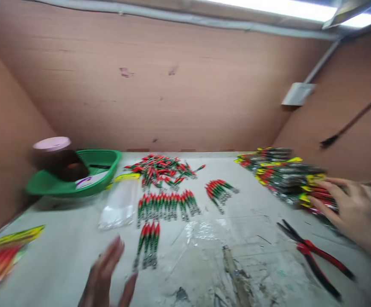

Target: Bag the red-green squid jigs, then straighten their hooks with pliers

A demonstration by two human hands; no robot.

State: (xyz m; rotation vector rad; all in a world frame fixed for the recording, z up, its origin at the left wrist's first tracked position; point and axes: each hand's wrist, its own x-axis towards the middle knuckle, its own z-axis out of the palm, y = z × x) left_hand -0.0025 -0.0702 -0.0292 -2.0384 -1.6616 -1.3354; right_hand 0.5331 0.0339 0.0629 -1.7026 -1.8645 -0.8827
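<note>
My left hand (103, 273) is raised over the front of the table, blurred, its fingers apart and nothing between them. Just beyond it lies a small group of red-and-green fishing lures (148, 243). Over at the right, my right hand (354, 209) rests on the near end of a pile of packed lures (281, 175) in clear bags with yellow headers. Its thumb and fingers are spread over one packet of red lures (324, 195). A row of lures (167, 204), a fanned group (219, 192) and a loose heap (162, 166) lie farther back.
Clear bags (119, 202) with a yellow header lie beside a green basket (105, 179) holding a dark, pink-lidded container (52, 144). A lure packet (6, 256) is at the left edge. Red-handled pliers (310, 251) lie right of a worn strip (233, 273). Walls surround the table.
</note>
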